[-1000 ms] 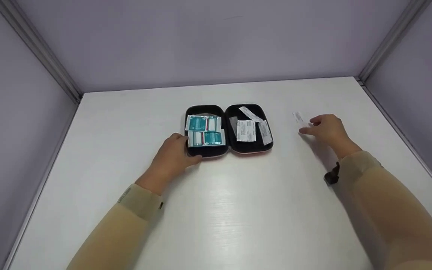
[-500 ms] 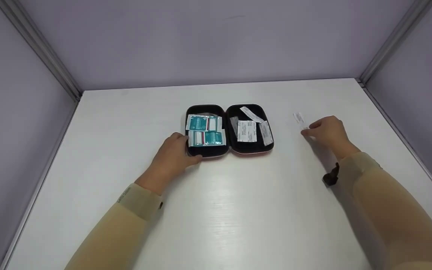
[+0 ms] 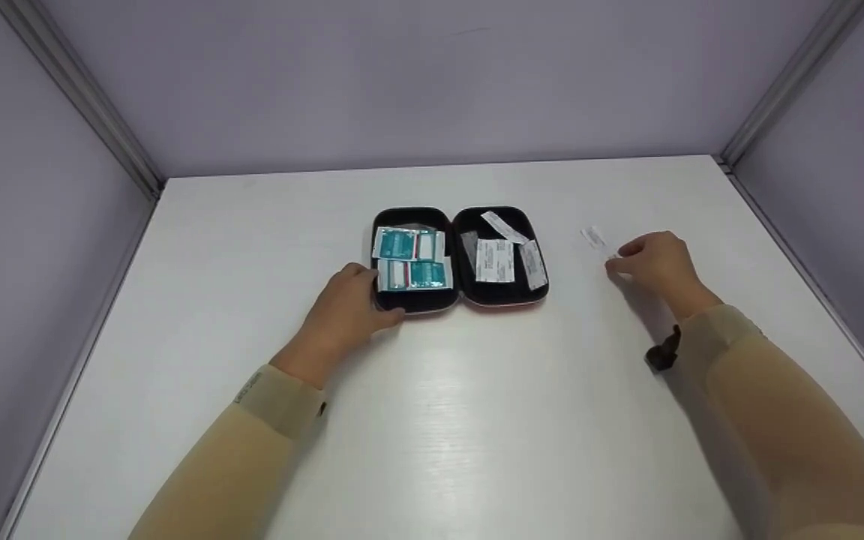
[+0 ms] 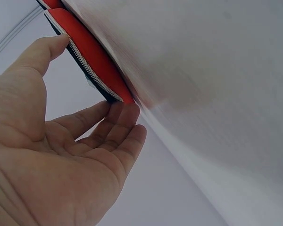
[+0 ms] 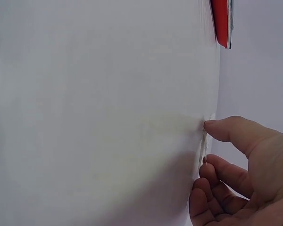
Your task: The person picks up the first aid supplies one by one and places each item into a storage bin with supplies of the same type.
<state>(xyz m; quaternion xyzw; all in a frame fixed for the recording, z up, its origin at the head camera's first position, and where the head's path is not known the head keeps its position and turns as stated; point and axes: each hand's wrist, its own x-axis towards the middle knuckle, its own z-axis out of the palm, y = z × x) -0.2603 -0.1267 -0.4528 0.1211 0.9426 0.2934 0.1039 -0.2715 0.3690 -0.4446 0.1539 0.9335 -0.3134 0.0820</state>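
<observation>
A small zip case [image 3: 418, 302] lies unfolded on the table, black inside, with red outer shells visible in the left wrist view. My left hand [image 3: 342, 309] holds its left half by the near left corner; thumb and fingers [image 4: 125, 120] span the zipped edge. Teal-and-white sachets [image 3: 415, 275] fill that half. In the right half are white paper-wrapped packets [image 3: 494, 261] and narrow strips [image 3: 503, 227]. To the right of the case, my right hand [image 3: 657, 262] pinches one end of a white paper-wrapped adhesive bandage [image 3: 594, 238] between thumb and fingers, low over the table.
The white table [image 3: 439, 420] is bounded by a pale wall [image 3: 432, 82] at the back and panels at both sides. A black piece [image 3: 661, 356] hangs at the right cuff, just above the table.
My right thumb and fingers have closed on the near end of the bandage, and its far end has swung slightly left. My left hand and the case stay put.
</observation>
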